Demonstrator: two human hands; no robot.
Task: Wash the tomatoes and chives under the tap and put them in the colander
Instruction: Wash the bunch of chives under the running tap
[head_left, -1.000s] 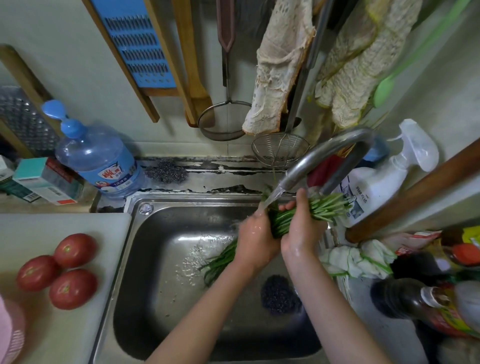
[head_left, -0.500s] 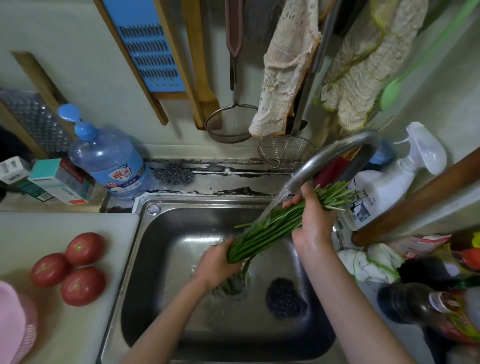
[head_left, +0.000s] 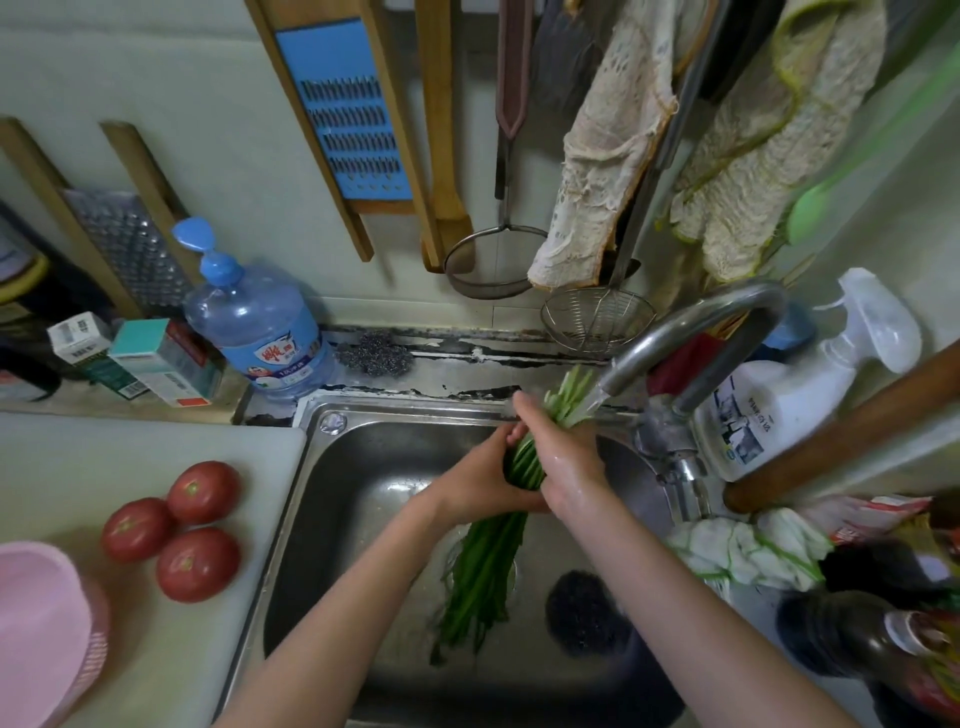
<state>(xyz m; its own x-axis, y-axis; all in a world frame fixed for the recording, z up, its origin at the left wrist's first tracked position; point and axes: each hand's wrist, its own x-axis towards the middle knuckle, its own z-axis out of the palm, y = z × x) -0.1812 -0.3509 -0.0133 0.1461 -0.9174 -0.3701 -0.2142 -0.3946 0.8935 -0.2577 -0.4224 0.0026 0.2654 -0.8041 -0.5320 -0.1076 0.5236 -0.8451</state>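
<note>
A bunch of green chives (head_left: 488, 561) hangs over the steel sink (head_left: 363, 467), its upper ends under the running tap (head_left: 691, 332). My left hand (head_left: 478, 478) and my right hand (head_left: 566, 457) both clasp the middle of the bunch, side by side. The lower ends of the chives dangle toward the drain. Three red tomatoes (head_left: 174, 530) lie on the white board (head_left: 93, 457) to the left of the sink. The pink colander (head_left: 47, 629) shows at the lower left edge.
A blue water bottle (head_left: 260, 332) and small boxes (head_left: 166, 364) stand behind the board. A white spray bottle (head_left: 795, 395), a cloth (head_left: 743, 551) and dark bottles (head_left: 857, 639) crowd the right counter. A black scourer (head_left: 582, 613) lies in the sink. Graters, strainers and cloths hang on the wall.
My left hand has slid up the bunch to meet my right hand. The chives have swung from slanted to nearly upright under the tap.
</note>
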